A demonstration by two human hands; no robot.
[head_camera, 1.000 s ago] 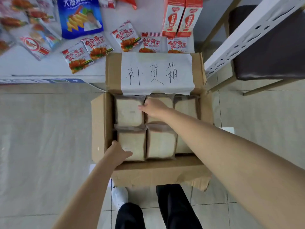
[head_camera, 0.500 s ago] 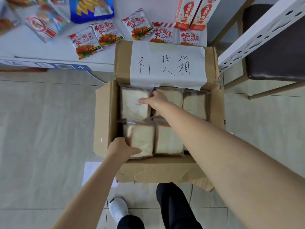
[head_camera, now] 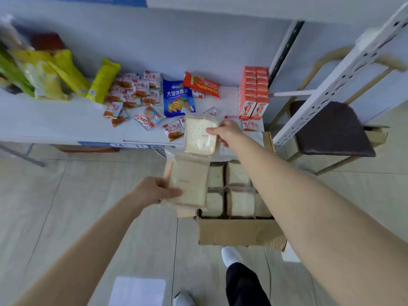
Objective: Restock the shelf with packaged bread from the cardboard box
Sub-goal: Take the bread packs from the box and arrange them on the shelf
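Head view, looking down on a cardboard box (head_camera: 236, 231) that stands open on the tiled floor, lower centre-right of the frame. Left hand (head_camera: 154, 191), centre of frame, grips the lower bread packet (head_camera: 189, 184): thumb across the front face, fingers curled behind its left edge. That packet hangs in the air over the box's left wall, slightly tilted. Right hand (head_camera: 227, 132), above and right of centre, pinches the right edge of the upper bread packet (head_camera: 199, 136), face toward the camera, over the front edge of the shelf (head_camera: 55, 120). Cannot tell whether it touches the shelf. The two packets nearly meet, upper one's bottom edge just above the lower one's top seal. More packaged bread (head_camera: 239, 203) sits in rows inside the box, partly hidden by the right forearm. On the white shelf, upper half of the frame: yellow-green bags (head_camera: 55, 74) at upper left, a scatter of small red snack sachets (head_camera: 134, 93) in the middle, a blue chip bag (head_camera: 177, 98), a red bag (head_camera: 202, 85) lying behind it, a block of red cartons (head_camera: 254, 93) at the right end. Right of the shelf, a white perforated upright (head_camera: 344, 69) crosses in front of a dark-seated chair (head_camera: 331, 129). Bottom of frame: a white shoe (head_camera: 231, 256) and dark trouser leg (head_camera: 242, 283) just below the box, and a white sheet (head_camera: 136, 290) on the floor.
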